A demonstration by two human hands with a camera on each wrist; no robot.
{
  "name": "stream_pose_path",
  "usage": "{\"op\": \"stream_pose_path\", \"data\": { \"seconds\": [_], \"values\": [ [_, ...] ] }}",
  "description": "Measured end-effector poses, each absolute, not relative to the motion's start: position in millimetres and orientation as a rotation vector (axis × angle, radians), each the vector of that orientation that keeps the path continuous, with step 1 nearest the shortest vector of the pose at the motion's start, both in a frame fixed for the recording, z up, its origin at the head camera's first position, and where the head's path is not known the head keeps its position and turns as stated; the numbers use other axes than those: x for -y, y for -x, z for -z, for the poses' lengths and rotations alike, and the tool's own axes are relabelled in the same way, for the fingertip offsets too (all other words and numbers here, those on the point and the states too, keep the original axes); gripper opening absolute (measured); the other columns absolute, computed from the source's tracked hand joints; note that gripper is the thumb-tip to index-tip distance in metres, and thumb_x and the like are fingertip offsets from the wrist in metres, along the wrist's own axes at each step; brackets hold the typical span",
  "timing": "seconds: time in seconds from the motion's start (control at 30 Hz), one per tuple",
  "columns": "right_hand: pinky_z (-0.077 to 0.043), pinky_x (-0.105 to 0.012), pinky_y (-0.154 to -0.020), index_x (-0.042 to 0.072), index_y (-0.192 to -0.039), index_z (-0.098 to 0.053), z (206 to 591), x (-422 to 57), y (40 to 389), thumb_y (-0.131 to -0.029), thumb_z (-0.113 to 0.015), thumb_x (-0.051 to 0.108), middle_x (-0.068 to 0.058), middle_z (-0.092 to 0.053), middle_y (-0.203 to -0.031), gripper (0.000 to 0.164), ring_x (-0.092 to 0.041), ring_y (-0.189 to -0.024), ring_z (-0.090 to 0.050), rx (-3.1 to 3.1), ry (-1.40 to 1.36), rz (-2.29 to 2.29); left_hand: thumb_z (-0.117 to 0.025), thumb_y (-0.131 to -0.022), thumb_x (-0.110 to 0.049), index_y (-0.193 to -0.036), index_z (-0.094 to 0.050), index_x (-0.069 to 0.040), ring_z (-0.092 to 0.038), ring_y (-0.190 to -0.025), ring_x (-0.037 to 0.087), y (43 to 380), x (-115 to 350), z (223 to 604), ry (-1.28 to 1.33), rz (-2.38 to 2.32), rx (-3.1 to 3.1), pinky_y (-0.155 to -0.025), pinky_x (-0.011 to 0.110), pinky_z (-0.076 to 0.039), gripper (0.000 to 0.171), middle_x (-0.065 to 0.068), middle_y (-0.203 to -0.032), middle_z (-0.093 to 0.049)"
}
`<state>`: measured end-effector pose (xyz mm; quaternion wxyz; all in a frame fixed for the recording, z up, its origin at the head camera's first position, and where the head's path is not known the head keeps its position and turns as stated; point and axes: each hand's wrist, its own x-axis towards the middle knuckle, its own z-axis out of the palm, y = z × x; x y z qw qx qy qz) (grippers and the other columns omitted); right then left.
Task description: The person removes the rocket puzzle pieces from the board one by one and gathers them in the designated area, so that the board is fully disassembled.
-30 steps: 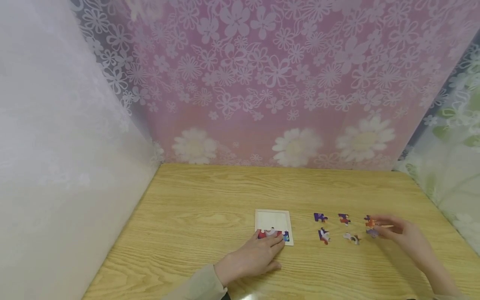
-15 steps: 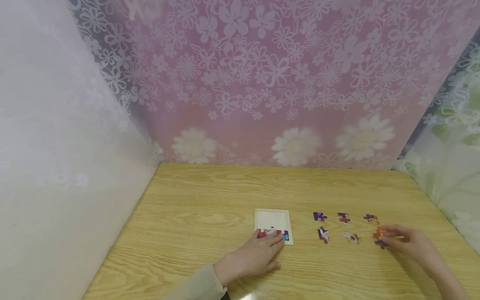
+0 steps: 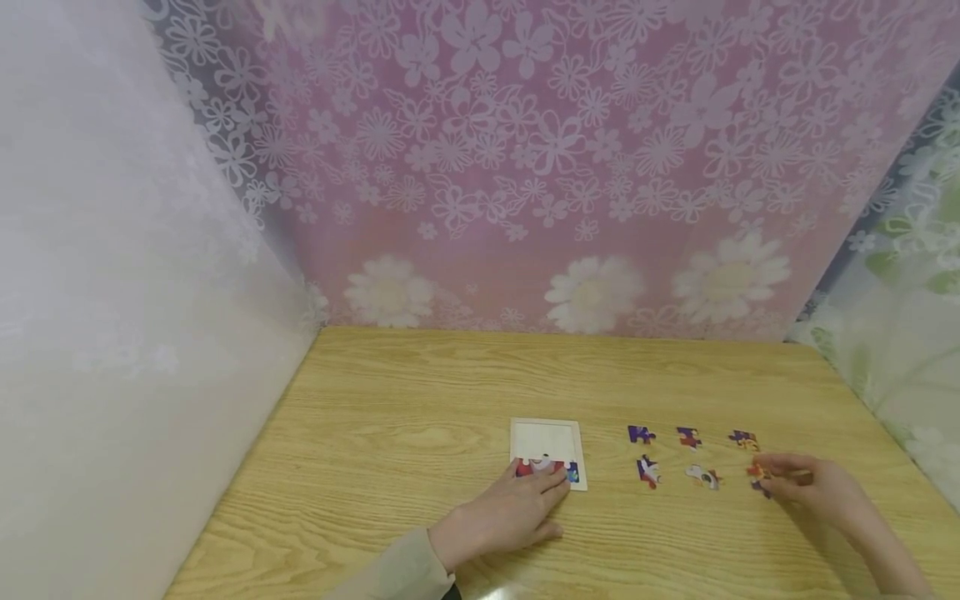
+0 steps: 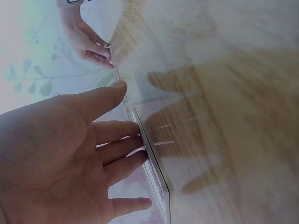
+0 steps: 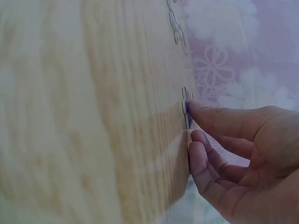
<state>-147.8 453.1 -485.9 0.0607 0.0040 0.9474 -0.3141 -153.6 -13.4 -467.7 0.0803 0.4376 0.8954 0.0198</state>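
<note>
My left hand (image 3: 506, 512) rests with straight fingers on the lower part of a small white-framed puzzle tray (image 3: 543, 434). Colourful puzzle pieces (image 3: 542, 463) lie along the tray's bottom, partly hidden by those fingers. In the left wrist view, the fingertips touch the tray's edge (image 4: 162, 181). Far to the right, my right hand (image 3: 832, 496) pinches an orange and purple puzzle piece (image 3: 757, 475) at the table surface. The right wrist view shows this piece (image 5: 186, 108) edge-on, between thumb and fingers.
Between tray and right hand, loose pieces lie in two rows: a purple piece (image 3: 641, 434), a red and purple piece (image 3: 687, 437), an orange and purple piece (image 3: 743, 439), a purple and white piece (image 3: 648, 472) and a white piece (image 3: 703, 476). A flowered curtain (image 3: 487, 167) backs the table.
My right hand has moved its piece slightly right and toward me, down to the table, uncovering the top-right loose piece. My left hand has stayed on the tray.
</note>
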Motion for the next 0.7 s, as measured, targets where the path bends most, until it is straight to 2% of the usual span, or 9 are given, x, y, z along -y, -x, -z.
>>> {"op": "stream_pose_path", "data": {
  "seconds": [0.13, 0.27, 0.37, 0.43, 0.6, 0.7],
  "values": [
    [-0.056, -0.026, -0.067, -0.008, -0.133, -0.059, 488, -453, 149, -0.103, -0.061, 0.031, -0.031, -0.064, -0.124, 0.049, 0.012, -0.083, -0.055, -2.853, -0.051, 1.004, -0.054, -0.103, -0.047, -0.153, -0.046, -0.014, -0.034, -0.149, 0.012, 155, 13, 470, -1.318, -0.075, -2.686, -0.116, 0.057, -0.035, 0.061, -0.001, -0.162, -0.037],
    [-0.055, -0.03, -0.065, -0.009, -0.136, -0.055, 485, -450, 149, -0.107, -0.049, 0.039, -0.034, -0.063, -0.123, 0.056, -0.004, -0.083, -0.064, -2.87, -0.124, 0.994, -0.055, -0.103, -0.047, -0.151, -0.049, -0.015, -0.038, -0.147, 0.014, 158, 11, 472, -1.326, -0.076, -2.709, -0.116, 0.055, -0.036, 0.058, -0.001, -0.16, -0.04],
    [-0.055, -0.032, -0.065, -0.009, -0.138, -0.052, 479, -444, 149, -0.108, -0.046, 0.043, -0.035, -0.062, -0.124, 0.061, -0.013, -0.084, -0.067, -2.889, -0.146, 0.985, -0.056, -0.103, -0.046, -0.148, -0.053, -0.016, -0.041, -0.144, 0.016, 160, 9, 472, -1.334, -0.07, -2.729, -0.115, 0.055, -0.037, 0.055, -0.001, -0.158, -0.043],
    [-0.057, -0.036, -0.066, -0.008, -0.14, -0.051, 475, -439, 149, -0.108, -0.045, 0.043, -0.034, -0.063, -0.123, 0.061, -0.012, -0.083, -0.068, -2.899, -0.142, 1.005, -0.057, -0.102, -0.046, -0.146, -0.055, -0.017, -0.044, -0.143, 0.017, 161, 8, 472, -1.34, -0.064, -2.742, -0.114, 0.055, -0.038, 0.053, -0.001, -0.156, -0.045],
    [-0.058, -0.046, -0.07, -0.003, -0.142, -0.052, 466, -421, 150, -0.107, -0.046, 0.043, -0.029, -0.068, -0.119, 0.058, 0.001, -0.079, -0.066, -2.962, -0.117, 1.066, -0.057, -0.102, -0.046, -0.144, -0.057, -0.017, -0.047, -0.14, 0.019, 162, 6, 472, -1.349, -0.048, -2.76, -0.114, 0.055, -0.039, 0.051, -0.001, -0.153, -0.048],
    [-0.057, -0.04, -0.066, 0.001, -0.139, -0.057, 462, -410, 152, -0.107, -0.05, 0.038, -0.024, -0.07, -0.115, 0.049, 0.001, -0.079, -0.066, -3.027, -0.051, 1.092, -0.056, -0.103, -0.046, -0.144, -0.058, -0.017, -0.047, -0.14, 0.02, 162, 6, 471, -1.344, -0.038, -2.758, -0.114, 0.055, -0.039, 0.051, -0.002, -0.152, -0.049]
  ]
}}
